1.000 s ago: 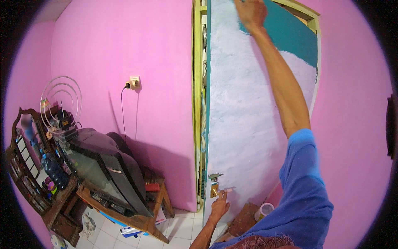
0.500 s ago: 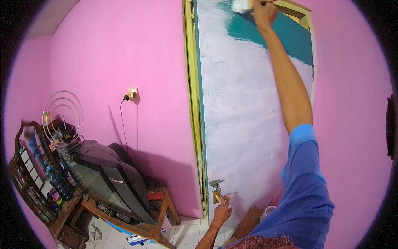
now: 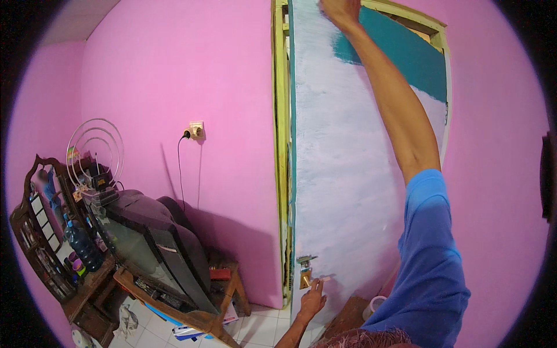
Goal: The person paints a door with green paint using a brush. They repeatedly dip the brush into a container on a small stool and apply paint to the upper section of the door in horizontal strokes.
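Note:
A door [image 3: 348, 174] stands in front of me, mostly coated in streaky white, with a teal green patch [image 3: 400, 49] at the upper right. My right hand [image 3: 343, 11] reaches up to the door's top, its fingers curled and partly cut off by the upper edge. The paintbrush it held a moment ago lies outside the picture now. Low on the door, my left hand [image 3: 312, 300] has its fingers at the brass door handle [image 3: 306, 281], seemingly gripping it. Above that handle sits a metal lock part [image 3: 306, 261].
A yellow-green door frame [image 3: 281, 145] borders the door. At left, a bulky television [image 3: 156, 232] with a ring antenna [image 3: 96, 148] stands on a wooden table [image 3: 231, 290]. A carved mirror dresser [image 3: 35, 232] holds a blue bottle [image 3: 83, 249]. A plugged socket [image 3: 196, 130] is on the pink wall.
My right hand has moved left and up, taking the paintbrush out of view. White now covers more of the green at the upper left. My left hand stays by the handle.

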Tool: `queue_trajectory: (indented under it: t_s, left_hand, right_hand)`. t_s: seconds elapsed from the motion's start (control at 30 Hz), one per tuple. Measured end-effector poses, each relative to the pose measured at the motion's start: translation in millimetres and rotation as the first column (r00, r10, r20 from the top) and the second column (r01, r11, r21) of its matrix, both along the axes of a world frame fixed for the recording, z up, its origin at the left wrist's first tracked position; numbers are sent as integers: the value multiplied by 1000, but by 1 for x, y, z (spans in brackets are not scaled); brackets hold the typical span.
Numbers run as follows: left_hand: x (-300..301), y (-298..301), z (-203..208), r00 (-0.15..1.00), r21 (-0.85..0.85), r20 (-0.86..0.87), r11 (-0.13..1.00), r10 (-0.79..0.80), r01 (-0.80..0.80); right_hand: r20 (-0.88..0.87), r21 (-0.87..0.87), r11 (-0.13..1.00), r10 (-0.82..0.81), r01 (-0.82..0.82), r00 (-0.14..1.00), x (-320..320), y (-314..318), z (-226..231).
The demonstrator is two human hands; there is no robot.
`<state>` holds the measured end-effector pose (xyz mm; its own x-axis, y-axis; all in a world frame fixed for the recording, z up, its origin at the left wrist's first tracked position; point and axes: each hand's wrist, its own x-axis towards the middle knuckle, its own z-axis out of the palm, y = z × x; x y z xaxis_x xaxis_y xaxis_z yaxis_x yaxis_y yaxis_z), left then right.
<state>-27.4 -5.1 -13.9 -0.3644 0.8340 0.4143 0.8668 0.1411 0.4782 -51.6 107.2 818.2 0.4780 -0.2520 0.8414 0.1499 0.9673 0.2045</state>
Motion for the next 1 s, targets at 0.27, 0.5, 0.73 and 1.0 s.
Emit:
queue_trajectory:
  t_s: [0.27, 0.5, 0.73, 1.0]
  left_hand:
    - [-1, -5, 3, 1000, -30, -26, 999, 16, -17]
    - [-1, -9, 14, 997, -133, 78, 991, -3, 13]
    - [0, -6, 11, 998, -99, 67, 995, -2, 9]
    - [-4, -2, 1, 999, -98, 44, 995, -8, 13]
  right_hand:
    - [265, 25, 984, 166, -179, 950, -22, -65, 21]
    - [97, -140, 952, 287, -272, 953, 16, -21, 24]
    - [-41, -107, 955, 273, -276, 961, 53, 9, -5]
    - [309, -449, 418, 902, -790, 301, 105, 18, -111]
